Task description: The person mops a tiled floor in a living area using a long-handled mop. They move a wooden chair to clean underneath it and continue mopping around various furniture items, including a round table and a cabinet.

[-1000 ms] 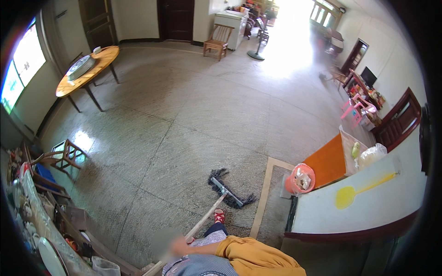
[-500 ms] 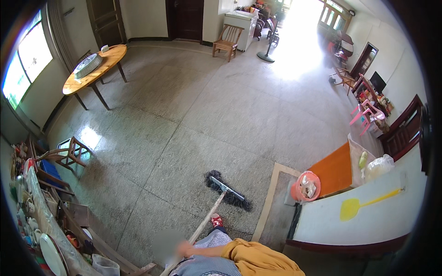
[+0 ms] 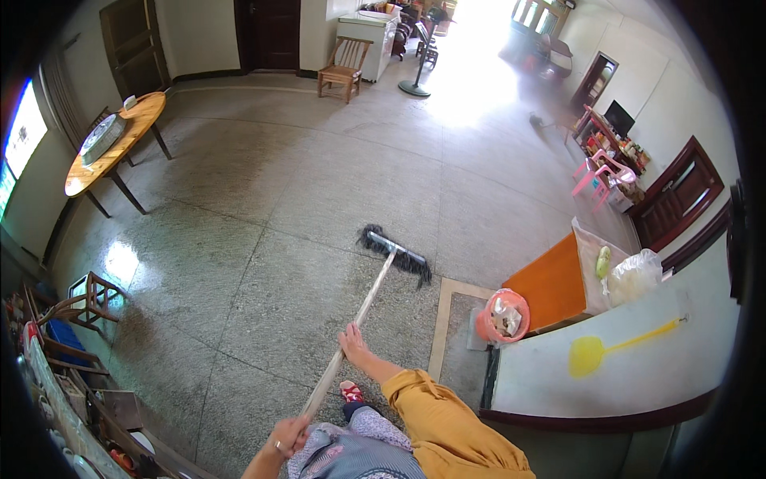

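A wide flat mop [image 3: 393, 250] with dark, shaggy strands lies on the grey speckled floor ahead of me. Its pale wooden pole [image 3: 369, 300] slants back toward my body. My right hand [image 3: 353, 345], its arm in a mustard-yellow sleeve, is wrapped round the middle of the pole. Lower down, near my waist, my left hand [image 3: 290, 435] is closed round the pole's upper part. The pole's end is hidden by my left hand and clothing. A red-and-white shoe [image 3: 350, 391] shows below my right arm.
A pink bucket [image 3: 504, 315] with rubbish stands beside an orange-sided cabinet [image 3: 546, 281] on the right. A wooden chair [image 3: 92, 299] and a cluttered shelf line the left. Farther off are an oval table [image 3: 144, 120], a bamboo chair [image 3: 344, 68] and a standing fan [image 3: 416, 86].
The mop head has moved forward, away from me. My right hand is now farther forward with its arm extended, and my left hand has come into clear view on the pole.
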Demonstrator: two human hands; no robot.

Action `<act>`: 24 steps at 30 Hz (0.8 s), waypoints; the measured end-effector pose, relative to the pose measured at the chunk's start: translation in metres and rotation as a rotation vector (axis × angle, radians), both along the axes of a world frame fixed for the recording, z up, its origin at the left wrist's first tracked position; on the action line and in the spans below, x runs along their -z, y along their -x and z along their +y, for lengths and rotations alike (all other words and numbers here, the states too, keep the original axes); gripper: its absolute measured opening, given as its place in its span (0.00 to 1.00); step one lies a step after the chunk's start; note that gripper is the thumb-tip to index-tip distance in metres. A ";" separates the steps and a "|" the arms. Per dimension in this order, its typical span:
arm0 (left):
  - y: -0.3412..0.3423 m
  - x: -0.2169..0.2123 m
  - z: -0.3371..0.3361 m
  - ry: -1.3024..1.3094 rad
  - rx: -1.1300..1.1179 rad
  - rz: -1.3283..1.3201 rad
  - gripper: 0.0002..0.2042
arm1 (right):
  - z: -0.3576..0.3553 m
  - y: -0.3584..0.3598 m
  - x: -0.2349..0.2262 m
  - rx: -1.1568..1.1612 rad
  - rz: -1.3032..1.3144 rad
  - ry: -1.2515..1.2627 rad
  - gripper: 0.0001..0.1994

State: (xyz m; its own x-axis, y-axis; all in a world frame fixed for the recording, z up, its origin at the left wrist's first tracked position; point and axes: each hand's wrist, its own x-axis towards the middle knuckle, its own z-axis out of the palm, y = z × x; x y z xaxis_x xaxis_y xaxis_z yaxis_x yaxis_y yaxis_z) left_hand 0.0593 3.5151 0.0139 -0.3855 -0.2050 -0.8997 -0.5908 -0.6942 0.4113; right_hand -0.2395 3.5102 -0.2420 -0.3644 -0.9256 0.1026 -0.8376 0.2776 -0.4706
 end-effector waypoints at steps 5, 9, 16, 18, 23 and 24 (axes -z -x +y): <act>0.070 0.039 -0.036 -0.158 -0.128 0.095 0.16 | -0.018 0.001 -0.053 -0.097 -0.018 0.032 0.14; 0.083 0.029 -0.016 -0.190 -0.072 0.173 0.16 | 0.004 0.026 0.001 -0.091 -0.102 -0.055 0.18; -0.050 -0.010 0.042 -0.219 -0.106 0.080 0.15 | 0.048 -0.055 0.029 -0.085 -0.002 0.118 0.22; -0.103 -0.037 0.054 -0.185 -0.137 0.005 0.14 | 0.041 -0.098 -0.009 -0.060 -0.108 -0.215 0.22; -0.241 -0.124 0.106 -0.091 -0.135 -0.208 0.14 | 0.075 -0.240 -0.013 -0.248 0.032 -0.194 0.15; -0.274 -0.138 0.125 -0.043 -0.175 -0.294 0.14 | 0.079 -0.273 -0.048 -0.420 0.000 -0.301 0.12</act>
State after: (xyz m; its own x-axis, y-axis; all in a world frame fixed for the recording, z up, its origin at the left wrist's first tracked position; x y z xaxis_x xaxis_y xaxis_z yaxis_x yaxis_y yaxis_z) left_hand 0.3328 3.6400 0.1517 -0.0709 -0.2047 -0.9763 -0.5499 -0.8086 0.2094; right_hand 0.0334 3.5893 -0.1937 0.0447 -0.9806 -0.1907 -0.9060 0.0406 -0.4214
